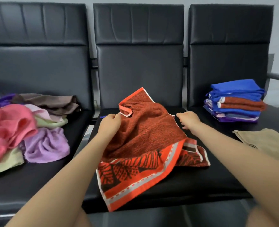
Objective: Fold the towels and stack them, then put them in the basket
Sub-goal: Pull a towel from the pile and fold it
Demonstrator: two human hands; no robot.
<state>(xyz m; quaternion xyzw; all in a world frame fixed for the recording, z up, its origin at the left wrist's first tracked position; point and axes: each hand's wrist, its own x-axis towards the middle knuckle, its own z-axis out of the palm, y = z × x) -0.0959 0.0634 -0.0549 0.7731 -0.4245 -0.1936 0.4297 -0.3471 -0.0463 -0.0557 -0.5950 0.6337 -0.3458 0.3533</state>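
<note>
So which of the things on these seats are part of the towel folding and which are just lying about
Part of the job:
- orange patterned towel, gripped by the left hand, right hand at its edge
- unfolded towel heap on the left seat
- folded stack on the right seat
- tan folded towel

Just there:
- black seats
- armrest

No basket is in view.

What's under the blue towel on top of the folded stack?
Under the blue towel lie a rust-orange towel, more blue layers, then purple at the bottom. Their count and hidden middles cannot be seen.
</note>
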